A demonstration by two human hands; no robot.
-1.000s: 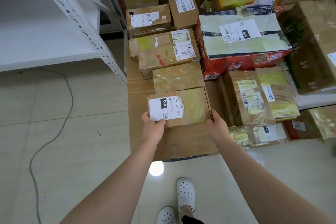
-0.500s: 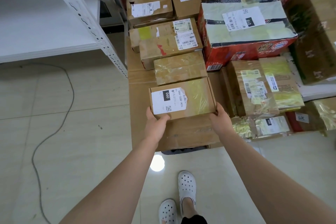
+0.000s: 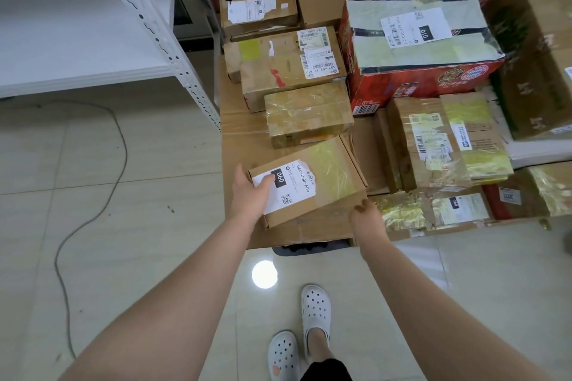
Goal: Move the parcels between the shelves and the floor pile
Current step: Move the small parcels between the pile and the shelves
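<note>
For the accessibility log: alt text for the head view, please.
A person's left hand grips a labelled cardboard box atop a floor pile of parcels; the right hand is at its near right corner. A white shelf stands to the left.

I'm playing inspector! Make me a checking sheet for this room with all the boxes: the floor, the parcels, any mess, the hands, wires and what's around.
Surface: pale tiled floor, glossy, with a light's reflection near the feet.
Job's things: 060 parcel tilted over a big flat carton; floor pile of taped parcels behind it, including a red box.
Clutter: nothing seen apart from the pile.
Hands: left hand grips the parcel's near left corner, thumb on the label; right hand at the near right corner, grip unclear.
Cables: grey cable lying loose on the floor at the left.
Surroundings: white metal shelf; white clogs on the person's feet.
</note>
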